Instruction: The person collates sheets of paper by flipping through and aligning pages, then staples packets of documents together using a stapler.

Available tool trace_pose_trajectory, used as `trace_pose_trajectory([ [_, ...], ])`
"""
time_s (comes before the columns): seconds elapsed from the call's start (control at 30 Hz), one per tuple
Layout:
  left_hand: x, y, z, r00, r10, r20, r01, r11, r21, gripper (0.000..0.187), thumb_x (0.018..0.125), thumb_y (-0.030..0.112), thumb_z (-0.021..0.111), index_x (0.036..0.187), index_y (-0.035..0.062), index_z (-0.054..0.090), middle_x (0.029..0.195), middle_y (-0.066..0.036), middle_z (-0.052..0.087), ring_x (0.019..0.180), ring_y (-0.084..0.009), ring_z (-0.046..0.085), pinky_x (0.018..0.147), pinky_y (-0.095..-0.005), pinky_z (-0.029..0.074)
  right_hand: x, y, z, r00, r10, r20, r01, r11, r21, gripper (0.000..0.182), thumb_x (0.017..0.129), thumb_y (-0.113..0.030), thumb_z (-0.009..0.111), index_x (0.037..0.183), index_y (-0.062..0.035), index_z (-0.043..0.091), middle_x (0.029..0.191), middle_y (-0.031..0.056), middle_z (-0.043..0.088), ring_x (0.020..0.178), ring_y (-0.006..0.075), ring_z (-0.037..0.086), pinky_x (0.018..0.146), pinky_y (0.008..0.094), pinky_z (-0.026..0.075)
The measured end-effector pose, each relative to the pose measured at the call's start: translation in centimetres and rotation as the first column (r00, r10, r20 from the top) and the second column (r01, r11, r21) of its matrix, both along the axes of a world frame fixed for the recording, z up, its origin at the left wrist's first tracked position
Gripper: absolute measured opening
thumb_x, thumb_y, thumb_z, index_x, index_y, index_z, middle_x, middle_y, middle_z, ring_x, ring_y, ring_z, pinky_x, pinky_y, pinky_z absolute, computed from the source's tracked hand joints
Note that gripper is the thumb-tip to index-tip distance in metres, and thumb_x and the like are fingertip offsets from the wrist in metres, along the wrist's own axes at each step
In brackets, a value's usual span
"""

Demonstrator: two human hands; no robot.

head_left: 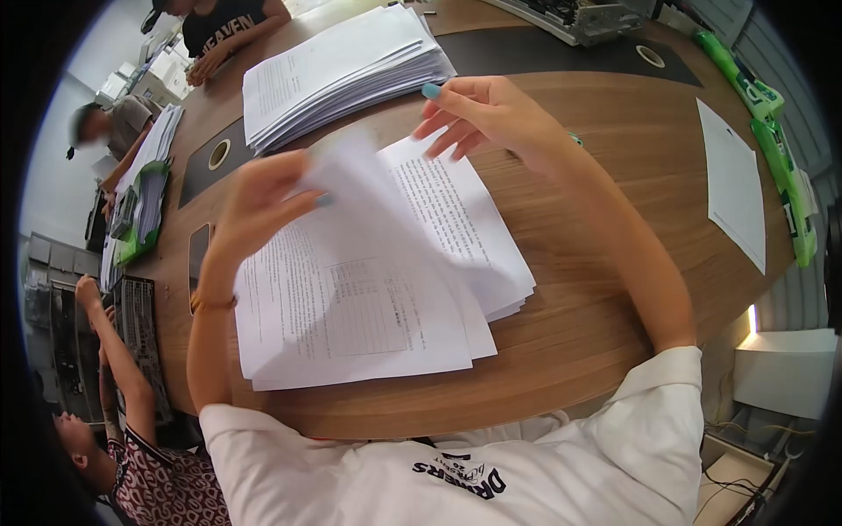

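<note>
My left hand (pixel 263 202) pinches the upper edge of a printed sheet of paper (pixel 346 175), which is lifted, curved and blurred by motion. Below it, a loose pile of printed pages (pixel 351 324) lies on the wooden table, the top page bearing text and a table. Partly covered by the raised sheet, another paper stack (pixel 456 210) sits just to the right. Over that stack's far end hovers my right hand (pixel 491 118), its fingers apart and nothing in them; a blue-green nail shows on the thumb.
A thick stack of papers (pixel 342 66) stands at the table's far side. A phone (pixel 201 263) lies left of my left forearm. One sheet (pixel 732 184) and green packages (pixel 781 167) are along the right edge. Other people sit at the far side and left, near a green-edged bundle (pixel 145 210).
</note>
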State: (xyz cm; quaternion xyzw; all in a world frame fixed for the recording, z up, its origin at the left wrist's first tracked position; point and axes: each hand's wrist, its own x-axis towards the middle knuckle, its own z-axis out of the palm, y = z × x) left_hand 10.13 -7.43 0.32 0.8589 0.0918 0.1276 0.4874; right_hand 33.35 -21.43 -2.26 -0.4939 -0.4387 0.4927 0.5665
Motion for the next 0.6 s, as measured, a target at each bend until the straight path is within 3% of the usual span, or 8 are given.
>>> trace_pose_trajectory([
  [0.03, -2.4, 0.0, 0.5, 0.995, 0.079, 0.058, -0.079, 0.997, 0.001, 0.013, 0.070, 0.003, 0.064, 0.080, -0.0010, 0.057, 0.074, -0.004, 0.052, 0.068, -0.0108, 0.051, 0.062, -0.0220, 0.042, 1.6, 0.8, -1.6, 0.942, -0.114, 0.316, 0.110, 0.993, 0.030, 0.031, 0.078, -0.027, 0.059, 0.094, -0.0012, 0.053, 0.079, 0.0125, 0.060, 0.071, 0.0173, 0.058, 0.065, 0.0255, 0.046],
  [0.07, -5.2, -0.1, 1.2, 0.981, 0.157, 0.114, -0.158, 0.987, -0.004, 0.014, 0.069, 0.003, 0.064, 0.080, -0.0006, 0.056, 0.072, -0.003, 0.051, 0.065, -0.0109, 0.050, 0.058, -0.0216, 0.041, 2.4, 1.3, -3.2, 0.776, -0.216, 0.593, 0.205, 0.975, 0.088, 0.039, 0.076, -0.032, 0.061, 0.098, -0.0010, 0.052, 0.084, 0.0147, 0.058, 0.075, 0.0201, 0.058, 0.067, 0.0278, 0.046],
  [0.1, -7.9, -0.5, 1.7, 0.959, 0.184, 0.213, -0.184, 0.983, -0.021, 0.015, 0.069, 0.005, 0.064, 0.081, -0.0005, 0.056, 0.071, -0.003, 0.050, 0.062, -0.0101, 0.050, 0.054, -0.0215, 0.041, 2.3, 1.2, -4.3, 0.780, -0.222, 0.585, 0.212, 0.973, 0.086, 0.039, 0.076, -0.032, 0.061, 0.098, -0.0010, 0.052, 0.084, 0.0147, 0.058, 0.075, 0.0201, 0.058, 0.067, 0.0278, 0.046],
  [0.17, -15.8, 0.1, 2.3, 0.917, 0.273, 0.292, -0.262, 0.962, -0.076, 0.022, 0.071, 0.011, 0.063, 0.088, -0.0003, 0.055, 0.079, -0.006, 0.053, 0.069, -0.0148, 0.053, 0.058, -0.0242, 0.044, 1.9, 1.1, -6.0, 0.403, -0.133, 0.905, 0.153, 0.985, 0.077, 0.058, 0.069, -0.040, 0.066, 0.109, -0.0014, 0.048, 0.095, 0.0187, 0.051, 0.091, 0.0260, 0.052, 0.076, 0.0319, 0.043],
  [0.33, -24.1, -4.2, 7.0, 0.800, 0.477, 0.364, -0.526, 0.850, 0.040, 0.026, 0.072, 0.012, 0.060, 0.094, 0.0006, 0.053, 0.084, -0.007, 0.053, 0.073, -0.0152, 0.054, 0.062, -0.0249, 0.044, 1.6, 1.2, -6.0, 0.441, -0.094, 0.892, 0.107, 0.993, 0.051, 0.069, 0.060, -0.042, 0.072, 0.119, -0.0138, 0.047, 0.108, 0.0170, 0.041, 0.103, 0.0289, 0.043, 0.084, 0.0351, 0.039],
  [0.5, -23.9, -7.7, 10.4, 0.669, 0.591, 0.451, -0.723, 0.658, 0.210, 0.030, 0.073, 0.014, 0.057, 0.100, 0.0015, 0.050, 0.089, -0.007, 0.053, 0.077, -0.0157, 0.054, 0.066, -0.0255, 0.044, 1.6, 1.4, -5.9, 0.365, -0.116, 0.924, 0.079, 0.992, 0.093, 0.063, 0.061, -0.040, 0.072, 0.115, -0.0136, 0.053, 0.113, 0.0138, 0.040, 0.100, 0.0260, 0.044, 0.082, 0.0342, 0.041],
  [0.57, -22.7, -8.3, 11.2, 0.616, 0.615, 0.493, -0.778, 0.574, 0.256, 0.032, 0.073, 0.014, 0.056, 0.102, 0.0018, 0.049, 0.091, -0.008, 0.052, 0.079, -0.0158, 0.054, 0.068, -0.0258, 0.045, 1.6, 1.6, -5.9, 0.502, -0.137, 0.854, 0.128, 0.988, 0.083, 0.056, 0.061, -0.035, 0.073, 0.109, -0.0120, 0.057, 0.105, 0.0125, 0.047, 0.091, 0.0220, 0.050, 0.076, 0.0307, 0.043],
  [0.6, -21.7, -8.2, 11.3, 0.596, 0.626, 0.503, -0.796, 0.545, 0.264, 0.033, 0.073, 0.015, 0.055, 0.103, 0.0020, 0.049, 0.092, -0.008, 0.052, 0.080, -0.0159, 0.054, 0.069, -0.0259, 0.045, 1.8, 1.9, -5.9, 0.497, -0.136, 0.857, 0.118, 0.989, 0.089, 0.056, 0.061, -0.035, 0.073, 0.109, -0.0120, 0.057, 0.105, 0.0125, 0.047, 0.091, 0.0220, 0.050, 0.076, 0.0307, 0.043],
])
